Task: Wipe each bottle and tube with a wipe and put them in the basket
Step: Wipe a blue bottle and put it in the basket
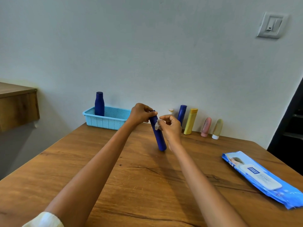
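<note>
My left hand (141, 114) grips the top of a dark blue tube (159, 138) that stands tilted with its lower end on the table. My right hand (170, 126) pinches a crumpled white wipe (157, 125) against the tube's side. A light blue basket (107, 117) sits at the back left and holds one upright dark blue bottle (99, 104). Along the wall to the right stand another blue bottle (182, 113), a yellow bottle (190, 121), a pink tube (206, 127) and a beige tube (217, 129). A small pale item (171, 111) shows behind my right hand.
A blue pack of wipes (262, 177) lies flat near the wooden table's (131, 185) right edge. A wooden shelf (18, 105) juts out at the left. A wall switch (272, 25) is at the upper right, and a dark doorway at the far right.
</note>
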The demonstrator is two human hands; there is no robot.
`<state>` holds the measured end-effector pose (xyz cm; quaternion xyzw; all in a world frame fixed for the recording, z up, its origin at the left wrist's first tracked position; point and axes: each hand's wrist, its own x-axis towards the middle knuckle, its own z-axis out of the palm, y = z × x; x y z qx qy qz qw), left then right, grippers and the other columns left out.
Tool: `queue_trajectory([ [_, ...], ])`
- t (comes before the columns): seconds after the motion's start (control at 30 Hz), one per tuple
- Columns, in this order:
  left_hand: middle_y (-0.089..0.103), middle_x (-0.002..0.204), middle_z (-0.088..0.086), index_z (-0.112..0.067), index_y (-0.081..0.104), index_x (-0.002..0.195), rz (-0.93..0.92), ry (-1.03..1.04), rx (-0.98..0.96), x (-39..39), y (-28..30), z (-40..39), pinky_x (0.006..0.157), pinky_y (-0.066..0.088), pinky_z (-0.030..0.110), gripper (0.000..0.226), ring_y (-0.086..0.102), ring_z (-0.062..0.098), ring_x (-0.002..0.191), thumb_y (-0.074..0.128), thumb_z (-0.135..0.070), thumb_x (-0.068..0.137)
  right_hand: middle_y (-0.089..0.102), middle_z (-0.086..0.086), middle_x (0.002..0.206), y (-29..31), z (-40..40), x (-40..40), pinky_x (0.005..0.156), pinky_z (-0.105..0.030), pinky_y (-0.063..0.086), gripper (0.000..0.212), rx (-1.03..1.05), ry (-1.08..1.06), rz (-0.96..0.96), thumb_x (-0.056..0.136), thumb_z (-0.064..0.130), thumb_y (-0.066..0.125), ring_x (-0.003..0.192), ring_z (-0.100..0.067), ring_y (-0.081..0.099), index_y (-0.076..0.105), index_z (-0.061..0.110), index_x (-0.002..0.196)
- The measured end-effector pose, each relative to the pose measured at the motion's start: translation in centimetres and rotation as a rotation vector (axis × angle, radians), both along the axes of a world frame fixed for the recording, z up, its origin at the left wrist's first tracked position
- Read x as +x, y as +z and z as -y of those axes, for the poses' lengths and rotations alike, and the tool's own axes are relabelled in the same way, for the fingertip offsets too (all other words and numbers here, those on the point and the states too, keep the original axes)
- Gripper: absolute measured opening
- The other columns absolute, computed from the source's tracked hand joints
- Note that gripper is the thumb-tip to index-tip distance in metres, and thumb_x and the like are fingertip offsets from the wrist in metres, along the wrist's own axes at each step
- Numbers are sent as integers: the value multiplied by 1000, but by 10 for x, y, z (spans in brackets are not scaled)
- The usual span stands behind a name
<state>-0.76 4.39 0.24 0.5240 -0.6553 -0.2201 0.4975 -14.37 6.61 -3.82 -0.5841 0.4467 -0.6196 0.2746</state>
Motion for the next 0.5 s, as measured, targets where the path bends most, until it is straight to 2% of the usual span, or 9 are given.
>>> queue_trajectory([
  [0.03,70,85,11,-3,69,101,1,8,3,1,-1,0,67,57,27,29,68,25,73,72,-24,81,64,8,85,-3,1,-4,66,-19,51,15,31,-15,-6,84,13,65,82,-8,62,60,26,83],
  [0.1,70,87,11,-4,69,101,-3,13,12,3,-2,-1,69,57,29,29,68,26,75,72,-25,81,64,3,89,-8,4,-11,73,-28,56,11,136,-35,-16,85,11,64,87,-13,63,61,21,87],
  [0.2,69,83,9,-6,69,99,-13,8,15,1,-1,-2,61,55,22,28,66,21,69,73,-27,80,65,-4,93,-8,5,-17,82,-40,57,7,252,-54,-15,87,9,62,91,-21,64,61,15,89],
  [0.3,68,80,7,-7,69,96,-40,0,6,-3,0,-3,55,53,16,27,64,15,64,74,-27,79,64,-4,96,2,5,-13,82,-38,57,11,237,-49,-24,86,7,62,92,-19,64,61,15,94],
  [0.43,69,77,5,-12,69,86,-58,18,-4,-4,4,-3,67,58,26,21,69,21,73,77,-29,76,66,-6,94,11,2,-3,70,-28,57,7,237,23,-10,88,11,60,86,-18,65,61,15,93],
  [0.5,70,78,4,-16,68,84,-35,30,-13,-3,6,-3,69,59,28,20,69,22,73,77,-31,74,66,-6,89,5,0,-3,65,-26,55,2,323,59,-10,90,14,59,78,-16,64,61,14,88],
])
